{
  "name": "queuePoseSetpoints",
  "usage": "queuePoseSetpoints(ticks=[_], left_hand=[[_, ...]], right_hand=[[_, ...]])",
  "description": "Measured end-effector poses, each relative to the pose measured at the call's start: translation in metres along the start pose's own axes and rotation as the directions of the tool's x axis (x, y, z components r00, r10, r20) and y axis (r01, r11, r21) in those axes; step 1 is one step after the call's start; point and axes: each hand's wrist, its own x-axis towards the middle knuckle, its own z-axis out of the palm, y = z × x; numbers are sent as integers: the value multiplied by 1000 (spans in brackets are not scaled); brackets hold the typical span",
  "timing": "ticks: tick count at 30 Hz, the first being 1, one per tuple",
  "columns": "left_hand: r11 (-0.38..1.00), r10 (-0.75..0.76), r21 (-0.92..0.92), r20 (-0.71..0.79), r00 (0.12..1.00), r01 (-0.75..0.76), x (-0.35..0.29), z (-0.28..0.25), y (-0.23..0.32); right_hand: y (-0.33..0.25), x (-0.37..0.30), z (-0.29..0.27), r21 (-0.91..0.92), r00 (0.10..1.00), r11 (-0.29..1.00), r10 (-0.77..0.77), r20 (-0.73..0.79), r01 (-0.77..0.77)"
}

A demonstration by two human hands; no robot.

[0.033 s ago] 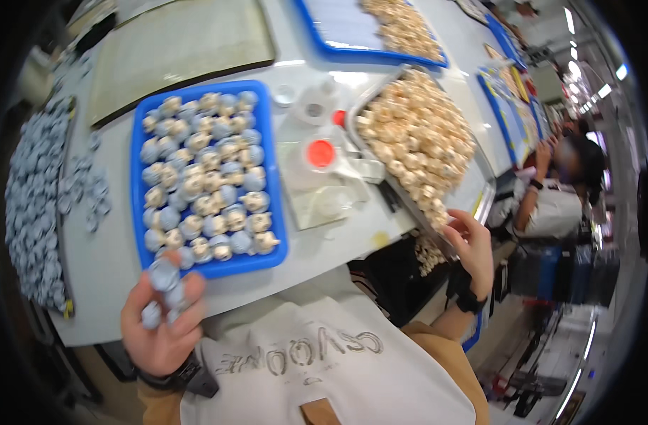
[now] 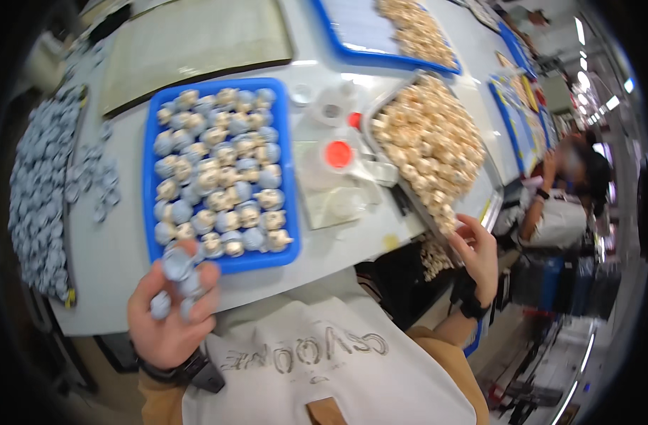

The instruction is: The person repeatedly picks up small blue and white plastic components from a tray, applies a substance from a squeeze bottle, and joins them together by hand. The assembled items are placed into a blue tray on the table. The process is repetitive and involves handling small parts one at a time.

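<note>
My left hand (image 2: 169, 312), at the near left corner of the blue tray (image 2: 290, 170), cradles several small pale-blue cup-shaped caps (image 2: 176, 265) in curled fingers. In that tray stand rows of small round pieces, part cream with dark marks and part pale blue. On the right, the fingertips of my right hand (image 2: 477, 248) are bent together at the low corner of a metal tray (image 2: 372, 134) heaped with cream-coloured pieces (image 2: 430, 134). What those fingertips pinch, if anything, is hidden among the pieces.
Pale-blue caps (image 2: 41, 198) fill a tray at the far left, with loose ones beside it. Between the trays stand clear bottles, one with a red top (image 2: 338, 154). A flat board (image 2: 196, 49) and another blue tray (image 2: 387, 60) lie farther back. A person (image 2: 564, 191) sits at right.
The whole view has shifted slightly, so the table and trays appear a little farther right. Both hands keep nearly the same places and grips.
</note>
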Motion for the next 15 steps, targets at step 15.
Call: queuePoseSetpoints(ticks=[15], left_hand=[[743, -1, 649, 244, 970, -162, 14, -4, -8]], right_hand=[[-108, -40, 31, 208, 700, 676, -628, -340, 707]])
